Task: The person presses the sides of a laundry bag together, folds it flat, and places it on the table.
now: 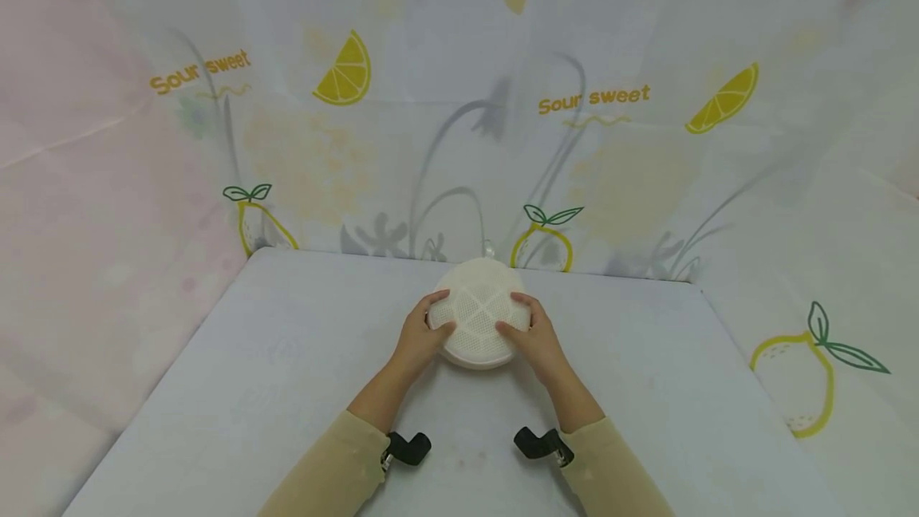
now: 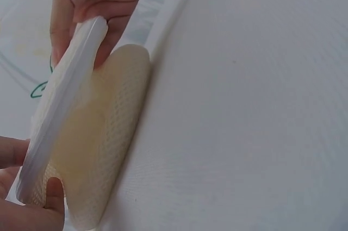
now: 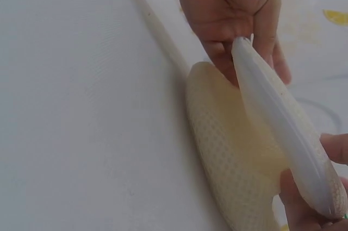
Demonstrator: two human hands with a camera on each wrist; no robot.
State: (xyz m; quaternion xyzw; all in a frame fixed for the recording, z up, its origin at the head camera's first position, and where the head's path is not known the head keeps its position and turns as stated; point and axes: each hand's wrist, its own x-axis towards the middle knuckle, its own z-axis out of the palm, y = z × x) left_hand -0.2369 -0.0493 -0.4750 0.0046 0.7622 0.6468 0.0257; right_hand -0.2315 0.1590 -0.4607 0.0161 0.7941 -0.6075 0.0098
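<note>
A round cream-white mesh laundry bag (image 1: pixel 479 305), crossed by seams on its face, is held between both hands at the back of the table. Its left side is pinched by my left hand (image 1: pixel 425 332), and my right hand (image 1: pixel 533 335) pinches its right side. Both thumbs lie across the mesh face. In the left wrist view, the upper half's smooth white rim (image 2: pixel 65 106) stands apart from the rounded mesh lower half (image 2: pixel 122 117). One fingertip of the left hand (image 2: pixel 32 204) shows in that gap. From the right wrist, the right hand (image 3: pixel 310 206) grips the rim's near end.
The white-covered table (image 1: pixel 273 389) meets a hanging lemon-print cloth (image 1: pixel 402 166) at its back edge, right behind the bag. More cloth hangs on both sides. Black wrist mounts (image 1: pixel 409 449) stick inward from the beige sleeves (image 1: pixel 333 465).
</note>
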